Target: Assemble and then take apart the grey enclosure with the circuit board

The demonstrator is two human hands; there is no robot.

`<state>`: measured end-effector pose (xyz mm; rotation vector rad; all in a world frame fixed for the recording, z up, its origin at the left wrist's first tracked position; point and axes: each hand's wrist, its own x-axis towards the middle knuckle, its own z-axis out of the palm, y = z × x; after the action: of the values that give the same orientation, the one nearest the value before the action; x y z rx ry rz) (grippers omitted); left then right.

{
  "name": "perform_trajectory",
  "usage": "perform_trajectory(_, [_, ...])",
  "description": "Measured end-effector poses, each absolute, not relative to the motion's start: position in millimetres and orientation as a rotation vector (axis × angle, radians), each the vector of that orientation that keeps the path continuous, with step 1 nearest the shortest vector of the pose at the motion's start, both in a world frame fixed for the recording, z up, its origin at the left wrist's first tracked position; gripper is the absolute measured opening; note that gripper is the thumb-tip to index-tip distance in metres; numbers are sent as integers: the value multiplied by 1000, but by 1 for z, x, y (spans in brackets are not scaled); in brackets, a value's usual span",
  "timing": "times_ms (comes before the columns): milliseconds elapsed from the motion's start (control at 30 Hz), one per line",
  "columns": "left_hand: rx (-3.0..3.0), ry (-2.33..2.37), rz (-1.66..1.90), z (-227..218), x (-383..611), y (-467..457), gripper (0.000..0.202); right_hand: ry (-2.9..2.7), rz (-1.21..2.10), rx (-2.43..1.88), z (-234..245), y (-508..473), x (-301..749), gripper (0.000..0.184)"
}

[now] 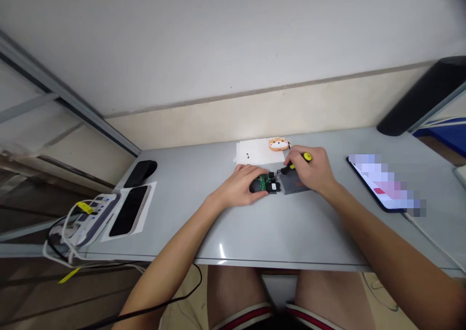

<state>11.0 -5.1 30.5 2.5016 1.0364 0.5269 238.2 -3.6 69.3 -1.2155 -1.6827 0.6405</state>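
At nine o'clock from the box (291, 184), the left hand (239, 187) clamps the board (262, 181) in its fingers while the right hand (313, 169) grips the screwdriver (288, 169), apparently for tip placement, calling for steady alignment.

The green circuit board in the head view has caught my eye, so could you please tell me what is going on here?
A person's left hand grips the green circuit board on the table, while the right hand holds a yellow-and-black screwdriver angled toward it; whether the tip touches is too small to tell. A grey box lies beside the board, partly under the right hand. Behind them, small dark pieces lie on white paper.
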Motion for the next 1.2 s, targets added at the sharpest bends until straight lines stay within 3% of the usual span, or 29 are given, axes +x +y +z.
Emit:
perform_trajectory(100, [2515,1033,526,29,11,-5,33,-1705,636,-1237,69,-3,239,29])
perform_trajectory(233, [2538,1023,528,25,10,-4,27,-1662,586,-1251,68,-3,234,15])
perform_trajectory(433, [2544,1008,555,21,10,-3,22,-1580,594,-1083,60,0,219,17])
perform_trajectory(633, [2502,1024,549,20,12,-2,20,-1490,975,-814,61,10,220,37])
perform_trajectory(867, [2517,1015,558,20,11,-2,19,-1145,1563,-615,72,25,211,19])
perform_trajectory(1200, [2520,1005,583,14,9,1,19,-1081,1496,-647,68,21,203,25])
